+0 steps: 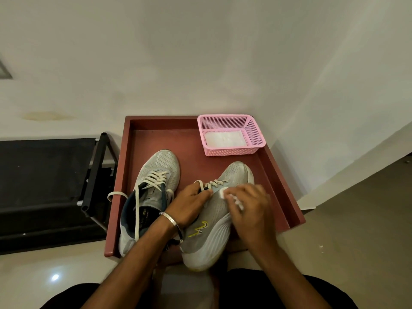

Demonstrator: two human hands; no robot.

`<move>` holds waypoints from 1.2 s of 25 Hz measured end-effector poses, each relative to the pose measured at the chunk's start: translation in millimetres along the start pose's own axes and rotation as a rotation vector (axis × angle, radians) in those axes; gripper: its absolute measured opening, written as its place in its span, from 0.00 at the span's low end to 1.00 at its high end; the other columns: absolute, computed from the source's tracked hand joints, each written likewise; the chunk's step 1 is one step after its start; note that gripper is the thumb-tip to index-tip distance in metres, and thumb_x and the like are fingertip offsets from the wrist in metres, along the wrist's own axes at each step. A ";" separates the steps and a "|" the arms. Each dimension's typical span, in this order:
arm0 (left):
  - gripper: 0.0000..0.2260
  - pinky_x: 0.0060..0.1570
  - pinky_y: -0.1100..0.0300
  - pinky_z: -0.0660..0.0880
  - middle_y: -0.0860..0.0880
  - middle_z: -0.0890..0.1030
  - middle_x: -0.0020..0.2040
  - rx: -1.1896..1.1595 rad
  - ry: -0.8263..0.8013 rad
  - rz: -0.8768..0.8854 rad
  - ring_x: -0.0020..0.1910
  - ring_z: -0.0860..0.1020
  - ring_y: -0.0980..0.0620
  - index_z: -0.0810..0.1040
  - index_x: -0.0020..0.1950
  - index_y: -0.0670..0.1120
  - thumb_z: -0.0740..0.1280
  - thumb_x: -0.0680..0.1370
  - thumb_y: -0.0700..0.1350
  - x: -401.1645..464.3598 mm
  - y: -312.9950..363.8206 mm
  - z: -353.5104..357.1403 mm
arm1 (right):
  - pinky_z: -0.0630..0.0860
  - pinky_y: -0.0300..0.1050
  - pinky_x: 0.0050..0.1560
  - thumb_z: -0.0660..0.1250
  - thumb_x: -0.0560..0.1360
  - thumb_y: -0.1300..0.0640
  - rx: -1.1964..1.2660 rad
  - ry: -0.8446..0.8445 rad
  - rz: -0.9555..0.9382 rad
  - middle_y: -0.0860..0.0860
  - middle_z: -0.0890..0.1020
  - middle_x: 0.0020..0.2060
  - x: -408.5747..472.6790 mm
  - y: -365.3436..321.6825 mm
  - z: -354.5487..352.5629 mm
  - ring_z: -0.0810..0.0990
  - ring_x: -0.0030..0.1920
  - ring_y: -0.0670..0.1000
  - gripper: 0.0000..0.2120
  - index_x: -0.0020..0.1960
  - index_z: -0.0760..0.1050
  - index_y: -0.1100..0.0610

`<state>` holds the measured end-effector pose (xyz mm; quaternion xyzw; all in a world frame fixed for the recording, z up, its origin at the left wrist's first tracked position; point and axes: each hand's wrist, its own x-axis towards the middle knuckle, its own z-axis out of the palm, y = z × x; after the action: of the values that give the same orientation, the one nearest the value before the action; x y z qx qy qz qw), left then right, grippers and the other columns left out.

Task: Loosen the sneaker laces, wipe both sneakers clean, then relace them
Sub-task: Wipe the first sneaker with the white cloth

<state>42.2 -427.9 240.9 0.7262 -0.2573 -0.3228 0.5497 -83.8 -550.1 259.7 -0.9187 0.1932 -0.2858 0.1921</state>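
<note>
Two grey mesh sneakers with cream laces lie in a dark red tray [278,179]. The left sneaker [156,175] stands flat, its laces loose and one end hanging over the tray's left wall. The right sneaker [214,224] is tipped on its side, showing a yellow logo. My left hand [189,204] grips this shoe at the tongue, thumb by the laces. My right hand [249,206] holds a white wipe [231,197] and presses it against the shoe's upper near the lace eyelets.
A pink plastic basket [256,132] with white wipes inside stands in the tray's far right corner. A black metal rack [93,175] sits left of the tray. White walls close in behind and to the right. My knees show at the bottom.
</note>
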 end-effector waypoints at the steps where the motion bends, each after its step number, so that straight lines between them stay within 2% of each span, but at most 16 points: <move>1: 0.11 0.44 0.50 0.72 0.57 0.75 0.32 0.008 0.000 -0.012 0.35 0.71 0.55 0.73 0.37 0.47 0.62 0.75 0.53 -0.1 0.4 0.5 | 0.77 0.51 0.42 0.67 0.76 0.52 0.017 0.021 0.071 0.45 0.81 0.45 1.1 0.4 -0.1 0.75 0.47 0.48 0.07 0.49 0.83 0.51; 2: 0.12 0.44 0.49 0.73 0.56 0.75 0.34 -0.004 0.007 -0.022 0.36 0.71 0.54 0.74 0.39 0.45 0.62 0.73 0.54 -0.7 1.1 0.1 | 0.77 0.50 0.42 0.67 0.76 0.52 0.083 -0.012 0.069 0.46 0.81 0.45 -5.2 -4.9 2.1 0.75 0.46 0.47 0.07 0.49 0.83 0.52; 4: 0.15 0.47 0.47 0.74 0.53 0.76 0.36 -0.016 0.030 -0.028 0.38 0.72 0.54 0.76 0.41 0.42 0.62 0.73 0.54 0.0 1.6 -1.8 | 0.76 0.48 0.42 0.68 0.76 0.54 0.239 -0.154 -0.132 0.47 0.80 0.43 -29.2 -30.2 4.9 0.76 0.45 0.47 0.06 0.49 0.83 0.53; 6: 0.16 0.46 0.46 0.74 0.52 0.76 0.36 -0.013 0.025 -0.029 0.37 0.72 0.53 0.75 0.41 0.41 0.61 0.73 0.54 0.3 1.3 -2.7 | 0.75 0.49 0.42 0.68 0.77 0.54 0.232 -0.188 -0.237 0.46 0.80 0.42 -30.1 -25.9 3.2 0.77 0.45 0.48 0.05 0.48 0.82 0.53; 9: 0.13 0.44 0.48 0.72 0.53 0.74 0.33 0.032 0.024 -0.019 0.35 0.70 0.53 0.71 0.35 0.46 0.61 0.72 0.54 0.6 2.3 -2.2 | 0.76 0.53 0.42 0.66 0.76 0.52 0.044 0.008 0.024 0.46 0.82 0.44 3.8 0.9 -1.8 0.76 0.46 0.49 0.08 0.48 0.83 0.52; 10: 0.13 0.45 0.47 0.72 0.51 0.74 0.33 0.040 0.025 -0.024 0.36 0.70 0.52 0.72 0.36 0.46 0.61 0.72 0.55 0.9 2.0 -2.2 | 0.77 0.53 0.42 0.66 0.75 0.51 0.066 0.020 0.064 0.46 0.82 0.45 2.2 -0.3 -0.2 0.75 0.46 0.49 0.09 0.48 0.83 0.52; 12: 0.18 0.48 0.44 0.74 0.45 0.77 0.36 0.029 0.034 -0.037 0.38 0.72 0.51 0.74 0.40 0.40 0.61 0.71 0.56 1.0 1.3 -2.4 | 0.76 0.49 0.44 0.67 0.76 0.52 0.206 -0.109 -0.067 0.46 0.81 0.44 -20.8 -23.7 4.2 0.76 0.46 0.47 0.09 0.49 0.83 0.53; 14: 0.18 0.47 0.45 0.74 0.47 0.76 0.37 0.022 0.043 -0.036 0.38 0.71 0.51 0.74 0.42 0.38 0.61 0.72 0.55 1.0 2.5 -3.2 | 0.74 0.50 0.44 0.68 0.76 0.54 0.243 -0.207 -0.208 0.46 0.81 0.43 -31.6 -27.2 2.9 0.76 0.46 0.48 0.07 0.48 0.83 0.54; 15: 0.17 0.46 0.45 0.73 0.49 0.75 0.36 0.030 0.044 -0.030 0.37 0.71 0.52 0.74 0.41 0.38 0.61 0.72 0.54 0.5 4.0 -3.1 | 0.74 0.52 0.44 0.68 0.76 0.54 0.196 -0.189 -0.179 0.46 0.81 0.43 -21.1 -15.3 0.7 0.76 0.46 0.49 0.06 0.48 0.83 0.53; 17: 0.14 0.45 0.45 0.72 0.51 0.74 0.34 0.051 0.036 -0.017 0.36 0.70 0.52 0.73 0.39 0.41 0.61 0.74 0.52 -1.2 6.3 -2.0 | 0.76 0.53 0.43 0.70 0.75 0.55 0.070 -0.028 0.022 0.46 0.82 0.44 2.3 1.5 -3.8 0.76 0.46 0.50 0.04 0.48 0.83 0.51; 19: 0.15 0.47 0.43 0.73 0.50 0.75 0.35 0.057 0.038 -0.027 0.37 0.70 0.51 0.73 0.39 0.41 0.61 0.73 0.53 -2.1 5.6 -2.1 | 0.76 0.51 0.44 0.71 0.74 0.56 0.135 -0.042 0.051 0.47 0.81 0.43 -6.0 -5.6 -0.4 0.75 0.47 0.49 0.04 0.48 0.84 0.53; 22: 0.21 0.49 0.40 0.73 0.48 0.75 0.37 0.050 0.057 -0.048 0.38 0.71 0.51 0.74 0.44 0.35 0.61 0.71 0.55 0.6 3.8 -4.1 | 0.74 0.45 0.44 0.70 0.75 0.57 0.260 -0.215 -0.247 0.47 0.80 0.42 -33.6 -28.8 2.6 0.76 0.45 0.48 0.04 0.48 0.83 0.55; 23: 0.21 0.48 0.40 0.73 0.48 0.75 0.37 0.053 0.056 -0.047 0.38 0.71 0.50 0.74 0.43 0.36 0.61 0.71 0.55 0.8 4.3 -3.8 | 0.74 0.46 0.44 0.71 0.75 0.58 0.229 -0.211 -0.240 0.47 0.80 0.42 -25.0 -19.1 1.0 0.76 0.45 0.48 0.03 0.48 0.83 0.54; 26: 0.16 0.46 0.41 0.73 0.49 0.75 0.35 0.067 0.055 -0.045 0.36 0.70 0.50 0.73 0.38 0.40 0.61 0.72 0.54 0.7 3.9 -3.3 | 0.76 0.47 0.42 0.72 0.74 0.60 0.162 -0.060 0.006 0.47 0.80 0.43 -3.7 -5.6 -2.5 0.77 0.46 0.51 0.04 0.48 0.84 0.54; 27: 0.17 0.47 0.41 0.73 0.49 0.75 0.35 0.069 0.057 -0.046 0.36 0.70 0.50 0.74 0.40 0.39 0.61 0.72 0.54 0.2 4.1 -3.0 | 0.75 0.45 0.43 0.72 0.74 0.60 0.201 -0.095 -0.030 0.48 0.80 0.43 -11.6 -12.4 -0.3 0.77 0.46 0.51 0.04 0.47 0.84 0.55; 30: 0.18 0.48 0.41 0.73 0.49 0.75 0.36 0.063 0.067 -0.058 0.38 0.70 0.50 0.74 0.42 0.37 0.60 0.72 0.53 2.6 2.8 -3.3 | 0.74 0.43 0.45 0.70 0.75 0.60 0.293 -0.267 -0.341 0.49 0.79 0.42 -38.2 -36.0 4.0 0.76 0.45 0.49 0.03 0.47 0.83 0.57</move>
<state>46.4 -428.4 243.8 0.7607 -0.2275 -0.3058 0.5254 -101.7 -500.7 256.2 -0.9299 -0.0351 -0.2153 0.2960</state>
